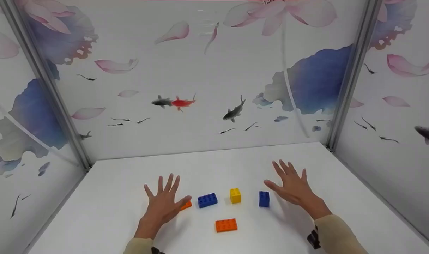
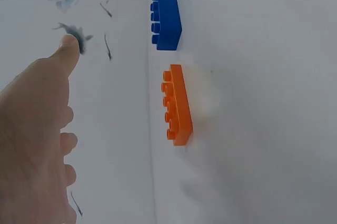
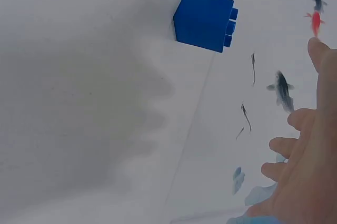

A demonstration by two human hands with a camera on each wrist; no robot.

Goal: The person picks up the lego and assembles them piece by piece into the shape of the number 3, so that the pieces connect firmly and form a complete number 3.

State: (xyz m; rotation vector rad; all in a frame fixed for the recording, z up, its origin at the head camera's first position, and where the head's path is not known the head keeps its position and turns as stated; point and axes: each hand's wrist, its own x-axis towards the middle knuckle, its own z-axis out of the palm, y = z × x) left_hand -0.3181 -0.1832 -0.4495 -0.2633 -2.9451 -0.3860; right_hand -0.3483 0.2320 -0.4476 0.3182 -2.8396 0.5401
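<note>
My left hand (image 1: pixel 163 204) is held above the table with its fingers straight and spread. Its thumb partly covers an orange building brick (image 1: pixel 186 205) in the head view; the left wrist view shows that orange brick (image 2: pixel 177 105) apart from the hand. My right hand (image 1: pixel 294 185) is likewise spread over the table, nearest to a small blue brick (image 1: pixel 264 199), which the right wrist view also shows as a blue block (image 3: pixel 205 21). Between the hands stand a long blue brick (image 1: pixel 207 200) and a yellow brick (image 1: pixel 235 195). Another orange brick (image 1: pixel 226 225) lies nearer to me. Neither hand holds anything.
The bricks lie on a white table (image 1: pixel 122 176). A back wall (image 1: pixel 207 77) and side walls printed with fish, petals and leaves enclose it, with metal posts (image 1: pixel 48 81) at the corners.
</note>
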